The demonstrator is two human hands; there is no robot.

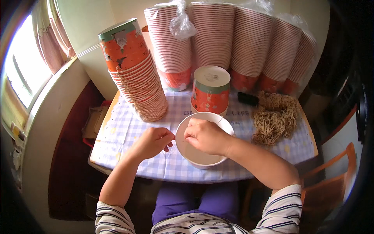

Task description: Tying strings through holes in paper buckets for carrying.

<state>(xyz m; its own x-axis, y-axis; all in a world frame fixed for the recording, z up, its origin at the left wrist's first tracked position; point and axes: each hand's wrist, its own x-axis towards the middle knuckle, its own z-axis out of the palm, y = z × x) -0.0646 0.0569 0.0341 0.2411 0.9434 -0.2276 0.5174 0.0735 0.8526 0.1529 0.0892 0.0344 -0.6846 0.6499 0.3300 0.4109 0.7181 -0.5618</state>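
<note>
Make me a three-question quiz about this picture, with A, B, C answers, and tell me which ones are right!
1. Where is the pile of tan string?
A. on the table, right of the white bowl
B. on the floor
C. inside the bowl

2. What colour is the tablecloth's check pattern?
A. green and black
B. pale purple and white
C. red and yellow

3. How does the single cup behind the bowl stand?
A. upright
B. on its side
C. upside down

Answers:
1. A: the pile of tan string lies on the tablecloth, right of the white bowl that the left hand and right hand work at.
2. B: its squares are pale purple and white.
3. C: the single cup shows its flat bottom on top.
</note>
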